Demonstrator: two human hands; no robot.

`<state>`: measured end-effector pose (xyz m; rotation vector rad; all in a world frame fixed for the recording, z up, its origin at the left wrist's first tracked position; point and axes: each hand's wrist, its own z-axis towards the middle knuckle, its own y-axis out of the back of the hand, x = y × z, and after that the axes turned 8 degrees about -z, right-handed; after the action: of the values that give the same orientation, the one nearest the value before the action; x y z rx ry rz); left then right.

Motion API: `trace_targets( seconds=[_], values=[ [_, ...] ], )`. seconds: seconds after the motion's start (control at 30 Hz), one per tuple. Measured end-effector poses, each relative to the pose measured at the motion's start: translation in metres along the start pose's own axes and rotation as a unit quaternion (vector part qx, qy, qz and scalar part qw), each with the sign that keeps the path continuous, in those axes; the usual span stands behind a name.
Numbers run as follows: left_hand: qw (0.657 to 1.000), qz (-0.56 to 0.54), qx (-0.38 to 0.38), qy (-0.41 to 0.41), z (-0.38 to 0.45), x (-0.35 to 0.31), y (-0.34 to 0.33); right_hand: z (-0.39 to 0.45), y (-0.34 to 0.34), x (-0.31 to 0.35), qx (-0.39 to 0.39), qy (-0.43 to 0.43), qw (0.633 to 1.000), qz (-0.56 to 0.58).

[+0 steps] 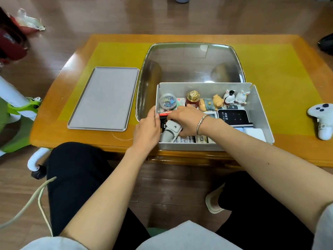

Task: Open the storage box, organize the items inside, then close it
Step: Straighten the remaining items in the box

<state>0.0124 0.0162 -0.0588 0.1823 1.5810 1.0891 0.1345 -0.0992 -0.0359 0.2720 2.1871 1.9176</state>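
Observation:
An open grey storage box (259, 112) stands at the table's front edge. Its flat grey lid (104, 98) lies on the table to the left. Inside are a clear round tub of coloured clips (168, 101), a gold-capped bottle (192, 98), small animal figurines (225, 101), a black WiFi device (233, 116), a grey pouch (170, 131) and packs of batteries. My left hand (146, 129) holds the box's left wall. My right hand (185, 120) reaches into the left part and pinches a small red and black pack (164, 114); its fingertips are partly hidden.
The box sits on a glass inset (191, 64) in the orange wooden table (288, 73). A white game controller (322, 118) lies at the right edge. A green and white chair (16, 112) stands left of the table. My knees are under the front edge.

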Motion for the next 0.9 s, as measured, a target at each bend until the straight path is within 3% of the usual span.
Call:
trace_targets(
  seconds=[0.17,0.3,0.4,0.53,0.6,0.7,0.8,0.9],
  values=[
    [0.999,-0.005,-0.048,0.001,-0.006,-0.002,-0.002,-0.022,0.002,-0.014,-0.059,-0.05,0.994,0.08],
    [0.987,0.059,-0.104,-0.11,-0.008,-0.01,0.003,-0.043,0.006,-0.029,-0.119,-0.122,0.969,0.179],
    [0.975,0.067,-0.031,-0.209,-0.004,-0.018,0.006,-0.056,0.007,-0.037,-0.143,-0.149,0.956,0.209],
    [0.959,0.023,0.074,-0.271,0.003,-0.03,-0.002,-0.068,0.008,-0.043,-0.162,-0.177,0.934,0.266],
    [0.963,-0.035,0.115,-0.242,0.006,-0.035,-0.007,-0.074,0.007,-0.046,-0.152,-0.192,0.93,0.274],
    [0.963,-0.159,0.177,-0.126,0.014,-0.044,-0.01,-0.084,0.004,-0.052,-0.152,-0.218,0.904,0.336],
    [0.957,-0.231,0.166,-0.058,0.019,-0.053,-0.015,-0.092,0.002,-0.053,-0.167,-0.214,0.874,0.402],
    [0.955,-0.253,0.155,-0.014,0.019,-0.062,-0.021,-0.099,0.0,-0.052,-0.176,-0.197,0.892,0.368]
  ],
)
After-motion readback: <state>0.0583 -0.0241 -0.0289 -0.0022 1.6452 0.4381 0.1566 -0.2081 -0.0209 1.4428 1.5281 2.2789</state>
